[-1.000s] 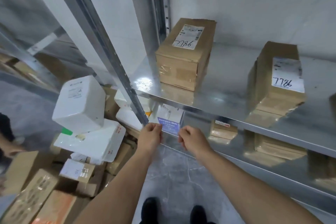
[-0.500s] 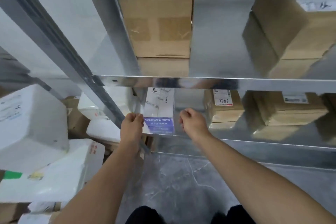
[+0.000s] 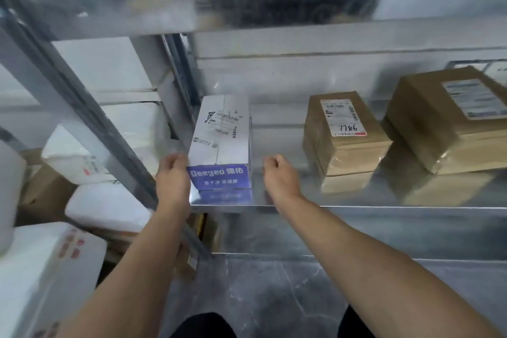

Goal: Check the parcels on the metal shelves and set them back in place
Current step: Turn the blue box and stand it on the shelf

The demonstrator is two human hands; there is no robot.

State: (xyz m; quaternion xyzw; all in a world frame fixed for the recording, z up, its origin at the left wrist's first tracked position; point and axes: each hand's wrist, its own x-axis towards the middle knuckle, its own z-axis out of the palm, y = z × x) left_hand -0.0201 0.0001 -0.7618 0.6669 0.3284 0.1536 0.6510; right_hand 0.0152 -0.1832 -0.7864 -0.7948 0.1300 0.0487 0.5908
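Change: right hand (image 3: pixel 277 173) is moved off white box (image 3: pixel 222 140), fingers curled on nothing | left hand (image 3: pixel 172 175) fingers are clamped on its side | box is left at shelf (image 3: pixel 277 134) front, unchecked.

A white box (image 3: pixel 222 129) with a purple printed front sits on shiny silver shelving (image 3: pixel 356 200), beside brown cardboard parcels (image 3: pixel 344 134) bearing white labels.
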